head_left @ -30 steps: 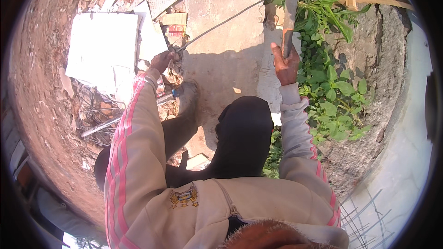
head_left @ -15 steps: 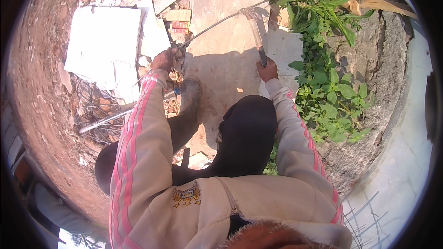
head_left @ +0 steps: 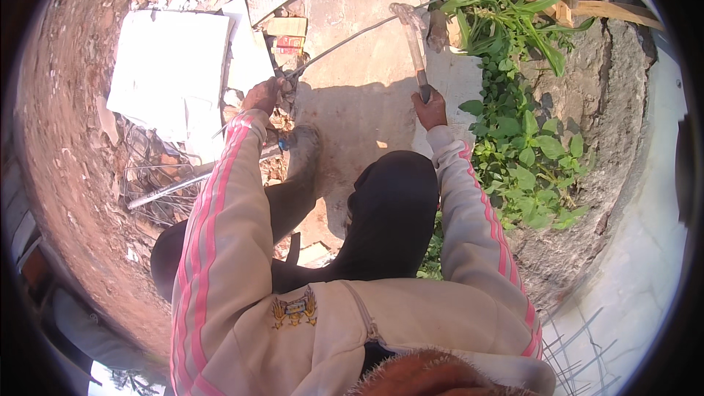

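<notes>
A thin metal rod runs diagonally over the concrete slab, from lower left up to the plants at the right. My left hand is closed on the rod's lower stretch, beside the white sheets. My right hand grips the dark end of a hammer, whose worn metal head is at the rod, touching it or just above it; I cannot tell which.
White boards and broken pieces lie at the left, with tangled wire and a metal bar below. Green plants and wooden strips line the right. My bent knee and boot are on the slab.
The hammer has come down from being raised at the upper right onto or near the rod. My right hand moved down and left, then slightly up.
</notes>
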### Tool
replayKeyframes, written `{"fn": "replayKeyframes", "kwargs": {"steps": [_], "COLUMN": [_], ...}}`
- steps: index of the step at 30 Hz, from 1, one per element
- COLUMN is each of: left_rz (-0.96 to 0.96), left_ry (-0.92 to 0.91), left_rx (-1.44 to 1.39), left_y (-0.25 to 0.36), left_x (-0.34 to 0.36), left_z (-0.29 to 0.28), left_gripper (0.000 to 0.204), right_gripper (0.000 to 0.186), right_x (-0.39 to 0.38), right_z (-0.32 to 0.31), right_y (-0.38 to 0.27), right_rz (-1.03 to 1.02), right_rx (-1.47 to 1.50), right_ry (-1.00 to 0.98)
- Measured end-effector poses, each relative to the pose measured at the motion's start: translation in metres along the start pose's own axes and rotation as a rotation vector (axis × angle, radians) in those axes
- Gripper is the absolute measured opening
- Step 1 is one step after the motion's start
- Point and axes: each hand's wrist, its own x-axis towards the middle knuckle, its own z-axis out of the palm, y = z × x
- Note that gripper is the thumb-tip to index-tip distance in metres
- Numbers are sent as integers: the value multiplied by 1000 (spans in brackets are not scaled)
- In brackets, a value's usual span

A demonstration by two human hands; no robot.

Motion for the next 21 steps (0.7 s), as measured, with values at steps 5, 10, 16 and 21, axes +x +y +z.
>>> {"fn": "replayKeyframes", "kwargs": {"steps": [5,10,16,21], "left_rz": [-16,19,-22,13], "left_ry": [-28,8,-26,-14], "left_rx": [-49,37,6,-55], "left_y": [15,4,20,-2], "left_x": [-17,-9,-9,-16], "left_z": [-15,-4,-6,15], "left_gripper": [51,43,45,44], "right_gripper": [29,20,27,20], "right_x": [-13,7,-14,-6], "right_z": [-38,-49,3,-40], "right_y": [-94,-180,6,-81], "right_rz": [-54,-297,-52,129], "right_rx": [-126,370,-152,215], "right_ry": [-149,149,-114,-138]}}
